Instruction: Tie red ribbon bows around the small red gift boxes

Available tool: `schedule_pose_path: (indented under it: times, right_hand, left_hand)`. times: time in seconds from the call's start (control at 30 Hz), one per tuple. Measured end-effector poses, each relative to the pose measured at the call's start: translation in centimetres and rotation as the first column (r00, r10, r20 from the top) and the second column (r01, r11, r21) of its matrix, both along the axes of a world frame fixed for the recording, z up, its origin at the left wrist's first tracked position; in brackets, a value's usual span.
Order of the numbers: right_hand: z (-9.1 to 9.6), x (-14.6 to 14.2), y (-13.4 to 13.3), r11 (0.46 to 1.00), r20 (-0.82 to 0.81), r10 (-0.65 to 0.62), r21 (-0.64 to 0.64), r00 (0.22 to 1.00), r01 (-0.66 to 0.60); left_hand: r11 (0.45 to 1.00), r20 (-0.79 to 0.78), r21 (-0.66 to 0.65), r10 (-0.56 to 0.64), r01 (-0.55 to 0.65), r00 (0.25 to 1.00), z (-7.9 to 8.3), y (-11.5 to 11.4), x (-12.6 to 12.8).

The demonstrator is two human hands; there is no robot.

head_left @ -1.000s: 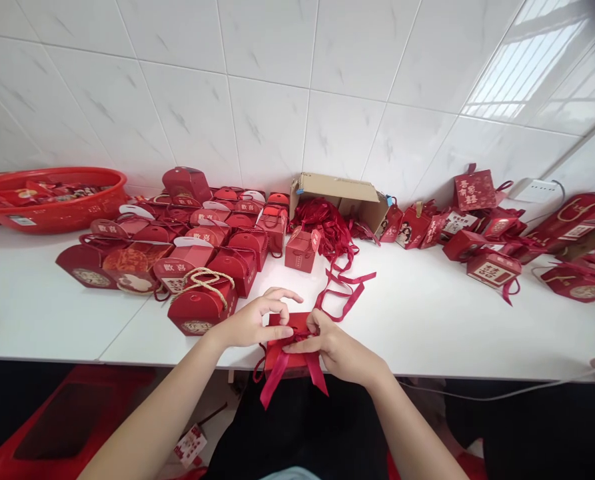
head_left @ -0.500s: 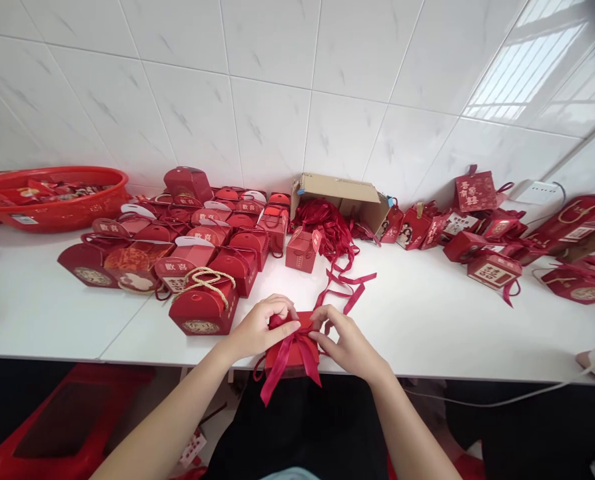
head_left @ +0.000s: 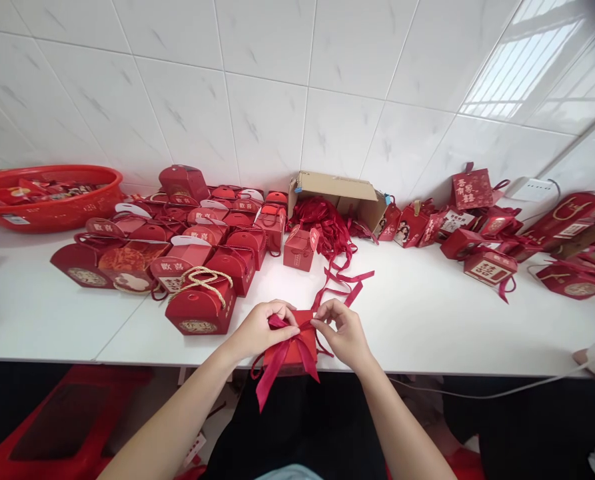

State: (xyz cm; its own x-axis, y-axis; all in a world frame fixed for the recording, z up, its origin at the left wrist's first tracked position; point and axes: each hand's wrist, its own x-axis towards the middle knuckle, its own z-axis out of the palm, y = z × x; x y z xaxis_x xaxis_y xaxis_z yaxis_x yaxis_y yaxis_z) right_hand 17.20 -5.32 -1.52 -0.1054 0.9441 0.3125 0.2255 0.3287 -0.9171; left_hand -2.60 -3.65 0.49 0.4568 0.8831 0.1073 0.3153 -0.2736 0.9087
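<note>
A small red gift box (head_left: 304,319) sits at the table's front edge between my hands. Dark red satin ribbon (head_left: 277,365) lies across its top in a bow, with two tails hanging over the near side. My left hand (head_left: 271,325) pinches a loop of this ribbon, thumb and fingertips together near the knot. On the other side, my right hand (head_left: 341,331) is closed with thumb and forefinger pinching the ribbon at the right of the knot. A dark red cord shows beside the box, under my right hand.
Several finished-looking red boxes (head_left: 200,305) stand in rows at left, beside a red basin (head_left: 52,217) of packets. Behind are a cardboard box (head_left: 332,183) and a heap of ribbon (head_left: 322,223). More red boxes (head_left: 490,267) and a power strip (head_left: 530,189) are at right.
My right hand has shifted slightly left and its fingers have closed into a pinch on the ribbon. My left hand stays at the bow. The view has moved slightly.
</note>
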Motion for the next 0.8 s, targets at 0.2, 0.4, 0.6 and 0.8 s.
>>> schedule_pose_path:
  times: [0.2,0.4,0.6,0.8]
  right_hand:
    - [-0.7,0.8,-0.1,0.999,-0.003,0.034,0.015,0.999,-0.034]
    - [-0.9,1.3,-0.1,0.993,0.087,0.116,-0.049,0.99,-0.112]
    - [-0.2,0.7,0.0,0.995,0.081,0.082,-0.06,0.993,-0.078]
    - [-0.1,0.6,0.0,0.994,0.037,0.075,-0.088,0.997,-0.071]
  left_hand:
    - [1.0,-0.001,-0.011,-0.01,0.01,1.0,-0.5,0.3,-0.2]
    - [1.0,0.006,-0.026,0.005,-0.005,1.0,-0.3,0.1,-0.4]
    - [0.999,0.046,-0.014,0.033,-0.033,0.998,-0.2,-0.2,-0.1]
    - [0.999,0.035,-0.019,0.047,-0.046,0.998,-0.5,0.0,0.0]
